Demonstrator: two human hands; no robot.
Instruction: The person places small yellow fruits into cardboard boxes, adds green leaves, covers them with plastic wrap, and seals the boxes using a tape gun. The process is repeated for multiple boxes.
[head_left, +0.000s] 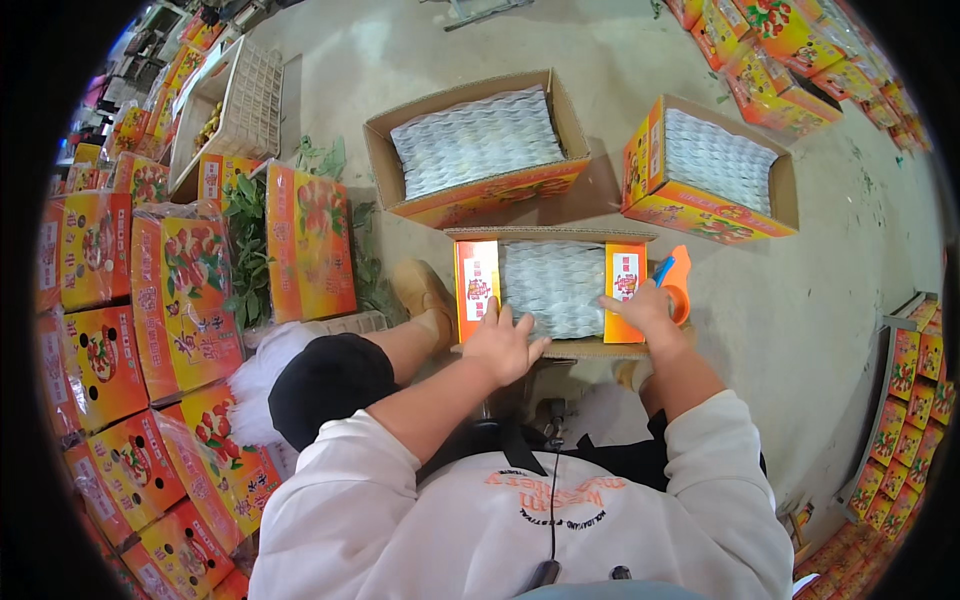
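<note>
A fruit carton (624, 330) stands before me with its two short end flaps folded inward and its long flaps raised. White foam netting (555, 285) shows between the end flaps and covers the contents. My left hand (501, 346) lies with spread fingers over the near left edge, fingertips on the left end flap (472, 262) and the netting. At the right end flap, my right hand (646, 309) holds an orange tape dispenser (679, 271) with a blue part. Its extended thumb or finger reaches the netting's right edge.
Two open cartons, a larger one (480, 202) and another (712, 217), hold foam-netted contents beyond mine. Printed cartons (187, 292) are stacked at left, with green leaves (251, 255) among them. A white plastic crate (251, 97) holds fruit. More cartons (787, 82) stand far right.
</note>
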